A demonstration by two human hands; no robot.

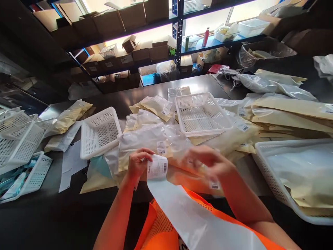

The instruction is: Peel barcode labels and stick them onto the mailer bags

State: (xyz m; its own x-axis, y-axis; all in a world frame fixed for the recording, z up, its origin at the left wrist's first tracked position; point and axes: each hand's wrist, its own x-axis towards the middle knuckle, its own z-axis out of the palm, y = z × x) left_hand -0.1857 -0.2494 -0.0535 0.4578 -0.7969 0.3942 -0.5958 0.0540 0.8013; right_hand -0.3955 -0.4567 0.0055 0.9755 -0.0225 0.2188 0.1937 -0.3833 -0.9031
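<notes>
With our left hand [139,163] we pinched the long label strip [182,208] at its printed upper end, above the labelled plastic bags [142,139], while its pale length ran down across our orange mesh vest [162,218]. Our right hand [209,163] hung blurred over the bags to the strip's right, so we could not tell whether its fingers held anything. Good handling, we judged, called for gripping only the edge and keeping the strip flat, untwisted and uncreased.

Bright light from windows [208,19] behind the blue shelving [179,33]; cartons [109,26] on it in shadow; glare on tabletop [203,83] before it; my right hand [212,161], farther in front, blurred.
</notes>
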